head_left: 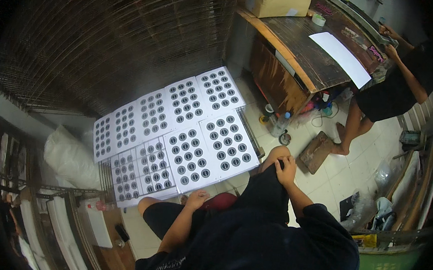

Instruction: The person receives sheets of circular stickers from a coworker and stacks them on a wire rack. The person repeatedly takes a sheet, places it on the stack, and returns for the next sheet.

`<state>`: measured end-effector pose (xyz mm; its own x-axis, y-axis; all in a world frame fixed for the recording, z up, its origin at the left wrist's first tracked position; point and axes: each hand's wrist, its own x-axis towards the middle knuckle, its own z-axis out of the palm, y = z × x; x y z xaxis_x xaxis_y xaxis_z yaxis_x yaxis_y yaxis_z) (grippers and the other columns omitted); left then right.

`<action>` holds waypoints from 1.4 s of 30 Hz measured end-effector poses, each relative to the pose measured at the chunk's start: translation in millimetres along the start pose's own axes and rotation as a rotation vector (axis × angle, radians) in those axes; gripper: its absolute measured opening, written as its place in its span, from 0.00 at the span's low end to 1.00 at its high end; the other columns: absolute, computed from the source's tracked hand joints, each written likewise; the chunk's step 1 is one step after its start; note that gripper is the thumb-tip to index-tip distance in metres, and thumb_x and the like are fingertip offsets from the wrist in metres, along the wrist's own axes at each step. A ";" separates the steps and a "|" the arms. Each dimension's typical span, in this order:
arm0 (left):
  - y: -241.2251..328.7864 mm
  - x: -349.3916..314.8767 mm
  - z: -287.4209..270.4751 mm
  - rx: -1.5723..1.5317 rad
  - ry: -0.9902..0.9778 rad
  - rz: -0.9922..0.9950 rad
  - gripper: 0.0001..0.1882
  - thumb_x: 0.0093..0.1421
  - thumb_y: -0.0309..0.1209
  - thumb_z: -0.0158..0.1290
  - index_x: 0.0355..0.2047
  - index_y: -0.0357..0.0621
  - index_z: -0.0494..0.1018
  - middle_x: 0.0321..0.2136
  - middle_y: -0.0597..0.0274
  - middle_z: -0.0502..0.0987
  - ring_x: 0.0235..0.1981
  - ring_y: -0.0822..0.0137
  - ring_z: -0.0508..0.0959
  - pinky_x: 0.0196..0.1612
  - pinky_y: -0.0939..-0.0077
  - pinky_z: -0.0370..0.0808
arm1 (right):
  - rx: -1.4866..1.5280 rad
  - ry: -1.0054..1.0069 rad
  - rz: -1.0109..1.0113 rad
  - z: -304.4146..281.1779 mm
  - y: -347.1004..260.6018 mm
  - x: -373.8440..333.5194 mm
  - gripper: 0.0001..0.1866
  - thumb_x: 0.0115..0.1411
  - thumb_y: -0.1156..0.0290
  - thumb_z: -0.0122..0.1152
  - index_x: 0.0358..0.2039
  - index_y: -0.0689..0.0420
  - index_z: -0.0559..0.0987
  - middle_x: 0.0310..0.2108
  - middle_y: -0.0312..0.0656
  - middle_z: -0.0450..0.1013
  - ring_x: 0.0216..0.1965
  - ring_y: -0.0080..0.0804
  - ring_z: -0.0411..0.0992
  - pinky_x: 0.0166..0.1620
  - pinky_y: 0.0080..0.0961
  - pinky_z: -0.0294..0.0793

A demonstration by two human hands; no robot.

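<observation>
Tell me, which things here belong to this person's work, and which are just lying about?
Likely part of the work:
- printed sheets, laid out in front of the person
- wire rack, beside the sheets

Probably just lying about:
- bottle, on the floor
- box and tape, on the table

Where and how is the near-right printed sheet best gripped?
I'd pinch the sheet lightly by the right end of its near edge, coming from the person's side with the right hand. It looks thin and lies flat, that edge faces the person, and its white margin probably gives room clear of the discs.
</observation>
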<state>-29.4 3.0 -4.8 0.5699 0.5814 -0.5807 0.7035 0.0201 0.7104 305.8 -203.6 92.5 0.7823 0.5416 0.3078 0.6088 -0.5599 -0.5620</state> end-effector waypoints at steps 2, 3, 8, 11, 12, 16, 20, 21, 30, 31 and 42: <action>-9.1 3.2 0.1 0.005 -0.009 0.013 0.22 0.48 0.42 0.56 0.38 0.39 0.72 0.31 0.52 0.76 0.35 0.61 0.75 0.39 0.72 0.70 | -0.002 0.021 -0.024 1.5 1.5 0.6 0.10 0.49 0.64 0.57 0.28 0.57 0.75 0.29 0.45 0.66 0.35 0.43 0.65 0.39 0.36 0.62; -15.6 6.0 1.0 0.013 -0.001 0.020 0.22 0.48 0.42 0.56 0.38 0.39 0.72 0.31 0.52 0.76 0.35 0.61 0.75 0.39 0.72 0.70 | -0.002 0.020 -0.030 1.0 0.8 1.7 0.10 0.49 0.64 0.57 0.28 0.57 0.75 0.29 0.45 0.66 0.36 0.44 0.65 0.38 0.36 0.63; -9.4 -0.7 -0.2 0.020 0.015 0.031 0.21 0.48 0.41 0.56 0.37 0.38 0.72 0.30 0.51 0.76 0.34 0.61 0.76 0.38 0.73 0.70 | -0.014 0.075 -0.073 2.2 1.9 0.8 0.10 0.49 0.65 0.57 0.29 0.57 0.75 0.29 0.45 0.67 0.35 0.44 0.66 0.38 0.35 0.64; -0.9 -5.1 -1.6 0.006 0.027 0.038 0.20 0.48 0.40 0.56 0.36 0.38 0.72 0.30 0.50 0.76 0.33 0.62 0.76 0.38 0.73 0.70 | 0.038 0.044 -0.037 -0.9 0.3 1.0 0.10 0.49 0.65 0.56 0.29 0.57 0.75 0.28 0.45 0.67 0.33 0.42 0.67 0.36 0.33 0.65; -1.4 -6.8 -1.8 -0.014 0.032 0.040 0.20 0.48 0.40 0.56 0.36 0.38 0.72 0.30 0.50 0.76 0.33 0.62 0.76 0.38 0.73 0.70 | 0.088 0.022 -0.001 -0.1 3.7 3.1 0.09 0.49 0.66 0.56 0.29 0.57 0.76 0.27 0.45 0.67 0.31 0.41 0.67 0.36 0.32 0.65; 21.4 -20.5 -7.1 0.010 0.026 0.036 0.21 0.49 0.39 0.56 0.38 0.36 0.71 0.31 0.51 0.76 0.33 0.63 0.76 0.38 0.74 0.71 | 0.329 0.127 0.228 6.5 38.0 24.2 0.11 0.54 0.65 0.55 0.32 0.59 0.74 0.19 0.36 0.65 0.23 0.24 0.63 0.28 0.21 0.63; -7.0 -10.1 -2.1 0.019 0.045 0.079 0.21 0.49 0.39 0.56 0.39 0.36 0.70 0.31 0.52 0.76 0.33 0.63 0.76 0.37 0.74 0.71 | 0.624 0.360 0.240 -19.4 74.8 96.0 0.10 0.56 0.66 0.53 0.35 0.59 0.73 0.21 0.32 0.67 0.22 0.20 0.64 0.26 0.18 0.62; -4.9 -11.0 -2.1 0.033 0.058 0.083 0.21 0.49 0.39 0.56 0.39 0.36 0.70 0.31 0.52 0.76 0.33 0.63 0.75 0.37 0.74 0.71 | 0.693 0.416 0.249 -37.7 73.5 116.6 0.10 0.56 0.67 0.52 0.36 0.58 0.73 0.21 0.30 0.66 0.22 0.19 0.64 0.25 0.16 0.61; 9.0 -16.7 -4.9 0.119 0.098 0.030 0.21 0.49 0.40 0.56 0.38 0.38 0.70 0.29 0.53 0.76 0.31 0.64 0.75 0.35 0.74 0.71 | 1.491 0.505 0.465 -181.9 77.9 249.3 0.40 0.51 0.48 0.54 0.55 0.59 0.51 0.50 0.52 0.59 0.51 0.42 0.62 0.50 0.38 0.62; 9.0 -18.0 -5.6 0.117 0.099 0.026 0.21 0.49 0.39 0.56 0.38 0.39 0.70 0.29 0.53 0.76 0.31 0.64 0.75 0.35 0.74 0.71 | 1.560 0.517 0.457 -190.8 77.3 257.7 0.41 0.51 0.48 0.54 0.56 0.60 0.49 0.51 0.54 0.58 0.52 0.44 0.61 0.53 0.40 0.60; -22.8 -32.7 0.0 -0.078 0.155 0.072 0.18 0.49 0.35 0.56 0.37 0.38 0.70 0.28 0.55 0.76 0.29 0.67 0.76 0.32 0.76 0.72 | 2.042 0.361 0.355 -229.4 100.3 319.6 0.56 0.49 0.43 0.54 0.58 0.48 0.22 0.61 0.54 0.33 0.60 0.57 0.43 0.58 0.53 0.47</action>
<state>-64.1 -16.5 -2.0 0.5415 0.7016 -0.4632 0.6242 0.0335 0.7805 647.2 -230.5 310.6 0.9423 0.3342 -0.0180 -0.3155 0.8688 -0.3816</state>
